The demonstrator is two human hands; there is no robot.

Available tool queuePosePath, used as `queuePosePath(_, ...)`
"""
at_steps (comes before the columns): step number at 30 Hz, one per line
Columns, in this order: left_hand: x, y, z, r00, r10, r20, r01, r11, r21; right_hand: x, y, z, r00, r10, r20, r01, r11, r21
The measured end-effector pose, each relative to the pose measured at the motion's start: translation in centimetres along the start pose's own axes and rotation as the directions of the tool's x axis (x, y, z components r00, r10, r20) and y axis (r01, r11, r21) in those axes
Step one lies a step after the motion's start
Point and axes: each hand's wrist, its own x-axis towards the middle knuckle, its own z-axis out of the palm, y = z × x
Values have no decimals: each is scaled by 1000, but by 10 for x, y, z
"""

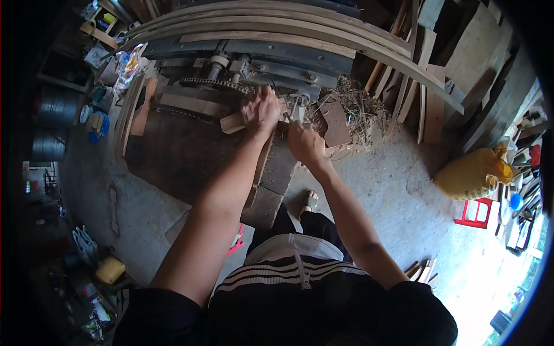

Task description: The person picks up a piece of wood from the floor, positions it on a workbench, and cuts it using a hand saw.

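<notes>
My left hand is closed, its fingers curled and slightly blurred, above the edge of a dark board. What it grips is hidden. A pale wood block lies just left of that wrist. Close by on the right, my right hand makes a fist around something thin, perhaps metal, whose kind I cannot make out. Beyond both hands sit a metal clamp-like part and a drive chain of the machine.
Long curved wood strips span the back. Wood shavings pile up on the right, below leaning boards. A yellow sack stands by a red stool. A yellow jerrycan is at lower left.
</notes>
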Motion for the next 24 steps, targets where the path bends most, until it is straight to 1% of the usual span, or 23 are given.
queuePosePath(2, 5, 4, -2, 1000, -9, 19, 8, 1000, 7, -15, 7, -1, 998, 20, -51, -18, 999, 47)
queuePosePath(3, 4, 3, -1, 1000, -10, 12, 10, 1000, 3, -18, 9, 4, 991, 10, -130, -6, 999, 34)
queuePosePath(4, 2, 1, -1, 1000, -5, 8, 5, 1000, 5, -20, 8, 10, 992, 14, -126, -9, 999, 38)
queuePosePath(6, 1, -1, -1, 999, 30, -22, -29, 1000, 7, -18, 7, 18, 959, 14, -284, -2, 999, 42)
queuePosePath(7, 1, 0, -2, 1000, 21, -16, -21, 1000, 1, -18, 7, 21, 953, 23, -302, -9, 999, 50)
queuePosePath(9, 1, 3, -7, 1000, 16, 9, -16, 1000, 11, -25, 10, 26, 885, 14, -465, 30, 996, 88)
queuePosePath(10, 0, 3, -7, 999, 42, -4, -42, 999, 11, -27, 14, 30, 872, 26, -488, 24, 995, 97)
queuePosePath(12, 0, 3, -5, 1000, 11, 4, -11, 998, -61, -31, 18, 36, 864, 63, -499, 54, 975, 216)
queuePosePath(13, 1, -1, -4, 999, 37, 23, -34, 993, -117, -35, 14, 32, 893, 132, -431, -29, 971, 238)
queuePosePath(14, 4, -5, -3, 997, 76, 9, -74, 991, -109, -35, 13, 28, 876, 152, -457, -31, 965, 261)
queuePosePath(16, 5, -10, -12, 979, 139, 147, -91, 952, -294, -34, 15, 31, 872, 131, -471, 0, 964, 267)
queuePosePath(17, 1, -15, -15, 964, 252, 79, -205, 901, -382, -32, 17, 34, 875, 134, -465, 0, 961, 276)
queuePosePath(18, -3, -19, -15, 955, 284, 79, -236, 897, -373, -33, 18, 32, 863, 159, -479, -9, 954, 299)
queuePosePath(20, -13, -30, -14, 862, 506, 9, -461, 792, -400, -35, 17, 30, 868, 108, -485, 8, 973, 231)
queuePosePath(21, -14, -29, -18, 873, 487, 22, -436, 801, -410, -33, 19, 34, 845, 82, -528, 51, 971, 233)
queuePosePath(22, -14, -28, -22, 867, 497, 28, -445, 799, -404, -31, 21, 37, 843, 94, -530, 47, 968, 246)
queuePosePath(24, -18, -22, -35, 917, 399, 27, -319, 771, -551, -29, 24, 44, 818, 84, -570, 53, 974, 220)
